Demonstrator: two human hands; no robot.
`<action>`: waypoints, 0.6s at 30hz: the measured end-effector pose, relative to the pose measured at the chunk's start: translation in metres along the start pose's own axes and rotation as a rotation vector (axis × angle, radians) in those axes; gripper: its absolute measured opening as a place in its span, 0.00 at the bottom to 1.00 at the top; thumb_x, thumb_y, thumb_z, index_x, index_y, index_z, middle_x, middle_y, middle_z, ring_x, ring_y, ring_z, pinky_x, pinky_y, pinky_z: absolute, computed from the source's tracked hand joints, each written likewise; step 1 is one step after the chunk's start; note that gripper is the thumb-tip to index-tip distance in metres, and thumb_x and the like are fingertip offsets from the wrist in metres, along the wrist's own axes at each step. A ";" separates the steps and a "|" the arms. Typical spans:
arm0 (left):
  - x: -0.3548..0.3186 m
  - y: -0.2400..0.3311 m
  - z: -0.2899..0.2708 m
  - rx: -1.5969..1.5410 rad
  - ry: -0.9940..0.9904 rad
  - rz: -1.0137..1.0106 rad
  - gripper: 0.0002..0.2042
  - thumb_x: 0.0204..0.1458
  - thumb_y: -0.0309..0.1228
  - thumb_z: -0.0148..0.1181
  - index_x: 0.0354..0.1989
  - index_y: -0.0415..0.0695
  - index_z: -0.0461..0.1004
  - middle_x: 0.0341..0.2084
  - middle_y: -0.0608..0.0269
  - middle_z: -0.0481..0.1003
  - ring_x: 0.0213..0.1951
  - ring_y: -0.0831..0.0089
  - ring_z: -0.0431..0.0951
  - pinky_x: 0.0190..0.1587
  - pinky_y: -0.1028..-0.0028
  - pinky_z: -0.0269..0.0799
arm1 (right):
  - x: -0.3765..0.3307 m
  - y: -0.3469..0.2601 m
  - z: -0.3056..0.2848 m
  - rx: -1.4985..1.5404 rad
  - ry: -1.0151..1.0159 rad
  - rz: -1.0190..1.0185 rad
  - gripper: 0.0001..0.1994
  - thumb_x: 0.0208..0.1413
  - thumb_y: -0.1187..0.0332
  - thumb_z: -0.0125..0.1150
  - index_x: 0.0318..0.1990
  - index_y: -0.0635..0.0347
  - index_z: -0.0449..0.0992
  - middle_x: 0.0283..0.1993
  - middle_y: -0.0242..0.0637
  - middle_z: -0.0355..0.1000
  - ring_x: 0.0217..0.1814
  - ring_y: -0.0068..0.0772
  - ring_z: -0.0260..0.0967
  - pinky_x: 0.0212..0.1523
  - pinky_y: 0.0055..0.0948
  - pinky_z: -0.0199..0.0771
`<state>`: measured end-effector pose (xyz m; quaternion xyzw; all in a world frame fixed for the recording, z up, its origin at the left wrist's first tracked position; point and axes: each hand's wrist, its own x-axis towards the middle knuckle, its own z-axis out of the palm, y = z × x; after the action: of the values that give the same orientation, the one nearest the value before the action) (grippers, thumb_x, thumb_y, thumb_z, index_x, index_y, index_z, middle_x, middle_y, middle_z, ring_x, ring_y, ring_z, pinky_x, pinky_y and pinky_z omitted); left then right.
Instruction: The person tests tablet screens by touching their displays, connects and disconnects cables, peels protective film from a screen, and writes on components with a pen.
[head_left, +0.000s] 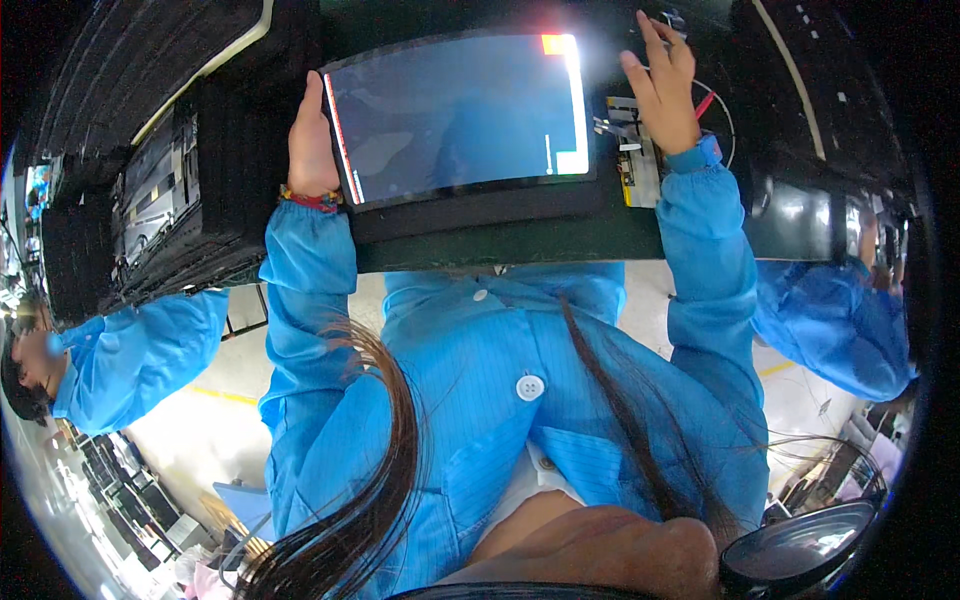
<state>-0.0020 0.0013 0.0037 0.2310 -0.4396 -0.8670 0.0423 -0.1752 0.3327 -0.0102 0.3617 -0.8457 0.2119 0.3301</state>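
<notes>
A flat rectangular display panel [455,120], lit in dull blue-grey with white and red marks along its sides, lies in front of me on a dark pad [480,218]. My left hand [312,140] is closed against the panel's left edge, its fingers together and pointing away from me; the thumb is hidden. To the right of the panel, my right hand [664,92] is raised with thumb and fingers apart, and nothing shows in it. Beneath and beside its wrist lie a small yellow and silver board [640,180] and a red clip [705,104] near a thin pale cable.
Stacked black trays [180,200] stand on the left. The dark green table's near edge [500,264] runs close to my body. A blue band [709,150] is on my right wrist. Other people in blue sleeves sit at the left [150,350] and right [835,320].
</notes>
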 end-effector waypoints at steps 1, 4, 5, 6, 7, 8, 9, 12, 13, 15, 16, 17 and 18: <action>0.001 0.000 -0.002 0.000 0.006 0.007 0.27 0.57 0.52 0.37 0.49 0.40 0.66 0.44 0.52 0.71 0.44 0.59 0.73 0.46 0.61 0.69 | 0.000 0.001 0.000 0.184 -0.145 0.127 0.29 0.54 0.54 0.50 0.62 0.53 0.54 0.61 0.50 0.49 0.65 0.45 0.44 0.62 0.39 0.46; -0.004 0.002 -0.002 -0.045 -0.066 -0.024 0.25 0.57 0.50 0.38 0.49 0.41 0.67 0.45 0.57 0.71 0.45 0.61 0.72 0.49 0.63 0.67 | -0.003 -0.015 -0.013 0.375 -0.107 0.123 0.30 0.48 0.59 0.58 0.59 0.57 0.58 0.56 0.48 0.56 0.59 0.44 0.52 0.59 0.36 0.52; -0.005 0.002 0.001 -0.047 -0.068 -0.020 0.25 0.57 0.50 0.38 0.49 0.41 0.67 0.45 0.57 0.71 0.45 0.61 0.72 0.49 0.63 0.67 | -0.004 -0.015 -0.018 0.445 -0.265 0.127 0.41 0.41 0.56 0.63 0.62 0.56 0.50 0.64 0.51 0.45 0.67 0.50 0.40 0.64 0.41 0.42; -0.007 0.003 0.006 -0.031 -0.033 -0.029 0.25 0.57 0.50 0.38 0.49 0.41 0.67 0.45 0.57 0.71 0.45 0.61 0.72 0.49 0.63 0.67 | -0.006 -0.022 -0.024 0.443 -0.263 0.123 0.41 0.41 0.56 0.63 0.62 0.56 0.50 0.64 0.51 0.45 0.67 0.50 0.40 0.64 0.41 0.42; -0.008 0.004 0.009 -0.013 0.001 -0.037 0.25 0.57 0.50 0.38 0.49 0.40 0.67 0.45 0.57 0.71 0.45 0.61 0.72 0.49 0.63 0.67 | -0.009 -0.033 -0.031 0.456 -0.285 0.070 0.43 0.38 0.57 0.65 0.63 0.56 0.49 0.63 0.50 0.45 0.66 0.50 0.40 0.64 0.41 0.43; -0.007 0.004 0.006 -0.014 0.000 -0.033 0.25 0.57 0.50 0.38 0.49 0.40 0.67 0.45 0.57 0.71 0.45 0.61 0.72 0.49 0.63 0.67 | -0.011 -0.043 -0.036 0.469 -0.308 0.016 0.45 0.36 0.58 0.66 0.63 0.55 0.48 0.63 0.50 0.46 0.66 0.51 0.40 0.64 0.41 0.44; -0.004 0.002 -0.001 -0.040 -0.067 -0.031 0.25 0.57 0.50 0.38 0.48 0.40 0.67 0.44 0.57 0.72 0.44 0.61 0.72 0.49 0.63 0.67 | -0.012 -0.049 -0.037 0.485 -0.322 -0.007 0.49 0.31 0.60 0.68 0.64 0.54 0.47 0.63 0.49 0.46 0.67 0.52 0.38 0.64 0.42 0.44; -0.002 0.001 -0.002 -0.045 -0.104 -0.014 0.25 0.57 0.50 0.38 0.48 0.41 0.68 0.44 0.57 0.72 0.44 0.61 0.72 0.48 0.63 0.67 | -0.014 -0.058 -0.038 0.436 -0.360 -0.032 0.48 0.32 0.62 0.69 0.63 0.57 0.46 0.64 0.50 0.43 0.68 0.50 0.37 0.64 0.41 0.43; -0.002 0.001 0.000 -0.024 -0.069 0.006 0.25 0.57 0.50 0.38 0.48 0.41 0.68 0.44 0.57 0.72 0.43 0.61 0.73 0.48 0.63 0.68 | -0.014 -0.058 -0.035 0.440 -0.345 -0.024 0.50 0.29 0.60 0.70 0.63 0.52 0.47 0.64 0.47 0.44 0.67 0.52 0.36 0.64 0.45 0.43; -0.006 0.001 0.003 -0.020 -0.085 0.006 0.25 0.57 0.50 0.37 0.48 0.41 0.68 0.43 0.56 0.72 0.43 0.61 0.73 0.48 0.63 0.68 | -0.015 -0.058 -0.037 0.427 -0.318 -0.012 0.49 0.30 0.60 0.70 0.63 0.52 0.48 0.64 0.46 0.45 0.67 0.51 0.37 0.64 0.44 0.43; -0.007 0.003 0.005 -0.016 -0.096 0.011 0.25 0.57 0.50 0.37 0.48 0.41 0.68 0.43 0.56 0.72 0.43 0.60 0.73 0.48 0.62 0.68 | -0.013 -0.058 -0.037 0.419 -0.290 -0.004 0.47 0.31 0.60 0.69 0.63 0.52 0.48 0.64 0.46 0.45 0.67 0.49 0.38 0.65 0.43 0.43; -0.007 0.004 0.005 -0.017 -0.100 0.016 0.25 0.57 0.50 0.37 0.48 0.41 0.68 0.43 0.56 0.72 0.43 0.60 0.73 0.48 0.62 0.68 | -0.011 -0.054 -0.040 0.416 -0.286 -0.008 0.47 0.31 0.60 0.69 0.63 0.52 0.48 0.64 0.46 0.45 0.67 0.49 0.38 0.65 0.43 0.43; -0.007 0.004 0.004 -0.048 -0.108 -0.019 0.25 0.57 0.50 0.37 0.48 0.40 0.67 0.43 0.53 0.72 0.43 0.59 0.73 0.47 0.61 0.69 | -0.008 -0.047 -0.043 0.497 -0.250 0.045 0.40 0.35 0.61 0.68 0.59 0.54 0.54 0.60 0.45 0.51 0.63 0.46 0.46 0.61 0.41 0.50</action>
<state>0.0017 0.0038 0.0113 0.1867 -0.4182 -0.8888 0.0157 -0.1180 0.3320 0.0194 0.4362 -0.8098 0.3738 0.1194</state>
